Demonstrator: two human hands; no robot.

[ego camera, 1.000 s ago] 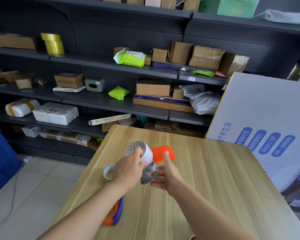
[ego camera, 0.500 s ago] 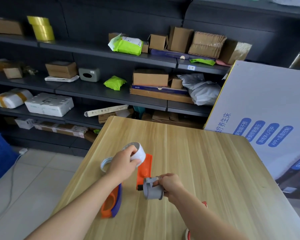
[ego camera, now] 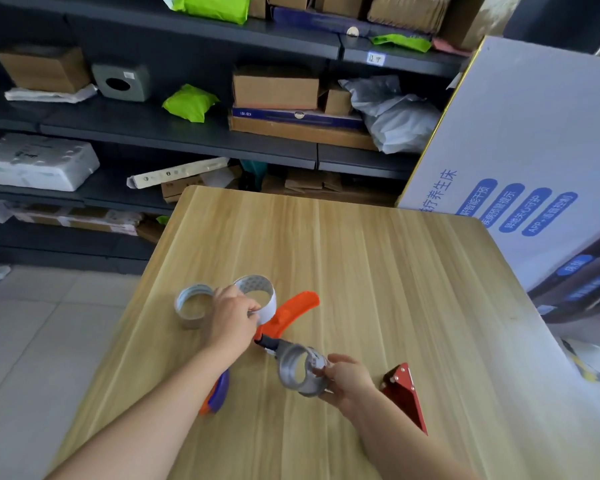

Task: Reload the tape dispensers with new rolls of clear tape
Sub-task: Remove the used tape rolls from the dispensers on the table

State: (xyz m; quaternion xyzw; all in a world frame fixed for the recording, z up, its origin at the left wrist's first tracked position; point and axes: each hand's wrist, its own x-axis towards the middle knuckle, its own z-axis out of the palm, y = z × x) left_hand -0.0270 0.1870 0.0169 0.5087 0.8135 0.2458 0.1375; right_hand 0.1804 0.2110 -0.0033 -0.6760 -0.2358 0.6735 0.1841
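**Both hands occupied**

The left hand curls its fingers round a white tape roll, held just beside the orange handle of a tape dispenser. The right hand pinches that dispenser's grey drum in its fingers. A second roll lies on the wooden surface; a red dispenser lies beside the right forearm.

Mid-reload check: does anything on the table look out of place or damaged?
Nothing damaged or spilled. The dispenser in the right hand has a bare grey hub; the left hand holds a white roll apart from it, as fits a reload. One oddity: a second dispenser lies half hidden under the left forearm.
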